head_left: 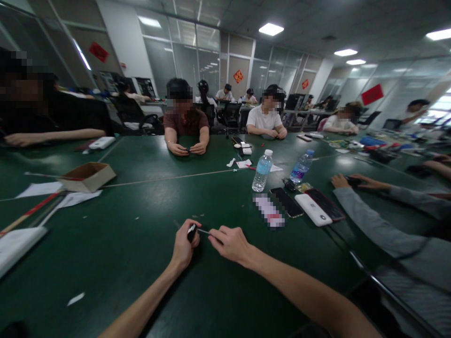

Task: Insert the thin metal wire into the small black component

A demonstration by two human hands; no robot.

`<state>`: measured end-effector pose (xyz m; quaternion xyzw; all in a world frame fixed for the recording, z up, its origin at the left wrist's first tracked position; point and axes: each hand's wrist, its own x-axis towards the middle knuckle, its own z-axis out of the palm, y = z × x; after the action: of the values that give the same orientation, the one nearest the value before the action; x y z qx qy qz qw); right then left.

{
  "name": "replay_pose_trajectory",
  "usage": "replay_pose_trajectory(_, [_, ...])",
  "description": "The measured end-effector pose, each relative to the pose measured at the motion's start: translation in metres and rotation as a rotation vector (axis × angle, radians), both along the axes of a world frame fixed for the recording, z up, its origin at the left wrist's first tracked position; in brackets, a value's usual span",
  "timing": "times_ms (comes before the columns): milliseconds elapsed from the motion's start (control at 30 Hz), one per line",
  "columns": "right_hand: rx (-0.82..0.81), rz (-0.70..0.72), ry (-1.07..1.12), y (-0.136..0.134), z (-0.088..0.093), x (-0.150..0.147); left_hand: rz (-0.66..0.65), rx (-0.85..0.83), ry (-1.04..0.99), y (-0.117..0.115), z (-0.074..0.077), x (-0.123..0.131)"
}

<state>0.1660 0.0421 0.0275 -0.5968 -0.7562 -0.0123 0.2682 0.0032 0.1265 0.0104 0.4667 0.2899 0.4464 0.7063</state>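
Over the green table [141,263], my left hand [183,246] is closed round a small black object [191,233] with a pale edge; its exact kind is too small to make out. My right hand [230,243], fingers pinched, grips a thin metal rod [203,231] that points left at the black object. Whether the rod's tip touches it or goes in, I cannot tell. Its rear end is hidden by my right fingers.
Beyond my right hand are two bottles [262,173], a dark phone [286,202] and a white power bank [313,209]. An open cardboard box [88,177] stands at left. A co-worker's grey sleeve [377,220] reaches in from the right; another person [186,122] sits opposite.
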Motion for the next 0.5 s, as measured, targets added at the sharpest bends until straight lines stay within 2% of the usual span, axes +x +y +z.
replay_pose_trajectory(133, [-0.002, 0.042, -0.062, -0.002, 0.001, 0.009, -0.037, -0.013, 0.03, 0.0, 0.0, -0.002])
replay_pose_trajectory(333, [0.006, 0.119, 0.068, -0.003, 0.001, 0.021, -0.132, -0.062, 0.014, 0.002, -0.002, -0.005])
replay_pose_trajectory(500, [0.0, 0.148, 0.03, -0.002, 0.002, 0.025, -0.2, -0.074, 0.036, 0.004, -0.002, -0.01])
